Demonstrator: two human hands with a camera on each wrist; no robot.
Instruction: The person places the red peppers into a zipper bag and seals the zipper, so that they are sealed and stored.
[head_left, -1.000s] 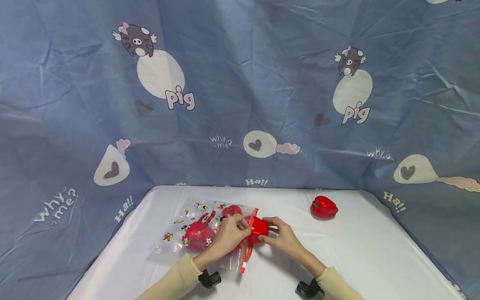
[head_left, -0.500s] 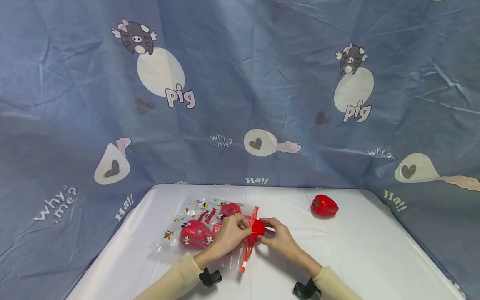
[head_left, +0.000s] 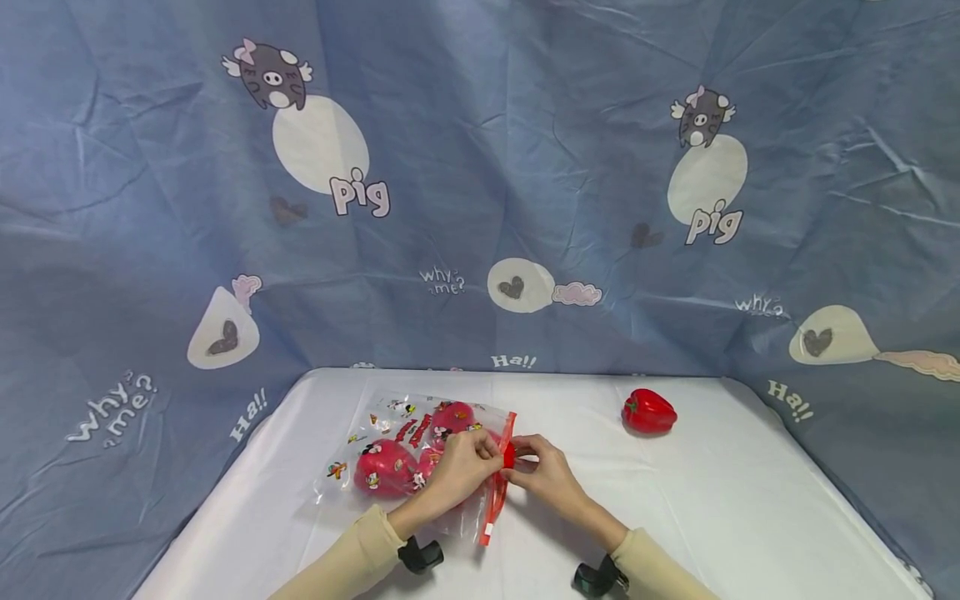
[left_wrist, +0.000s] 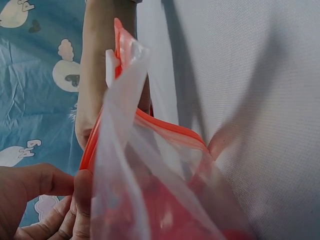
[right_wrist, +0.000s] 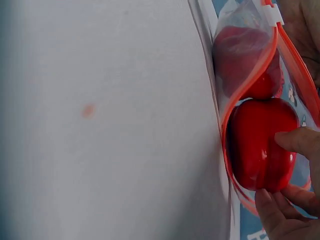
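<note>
A clear zip bag [head_left: 386, 408] with cartoon prints lies on the table, its red-edged mouth facing right. Inside sit several red bell peppers [head_left: 385, 468]. My left hand [head_left: 459, 471] pinches the bag at its mouth; in the left wrist view those fingers [left_wrist: 82, 192] hold the plastic just below the red strip [left_wrist: 172, 129]. With curled fingers, my right hand [head_left: 553, 475] holds another bell pepper [right_wrist: 262, 145], mostly within the mouth. In the right wrist view, the thumb lies on its side and fingertips touch its end. My left hand hides part of the bag.
One more red bell pepper [head_left: 648, 412] lies at the back right of the white table [head_left: 720, 492]. A white slider [right_wrist: 272, 15] sits on the bag's zip. Behind the table hangs a blue printed cloth [head_left: 465, 208].
My right hand has moved left, pushing the bell pepper deeper into the bag's mouth. Peppers inside have shifted slightly left. My left hand stays on the bag.
</note>
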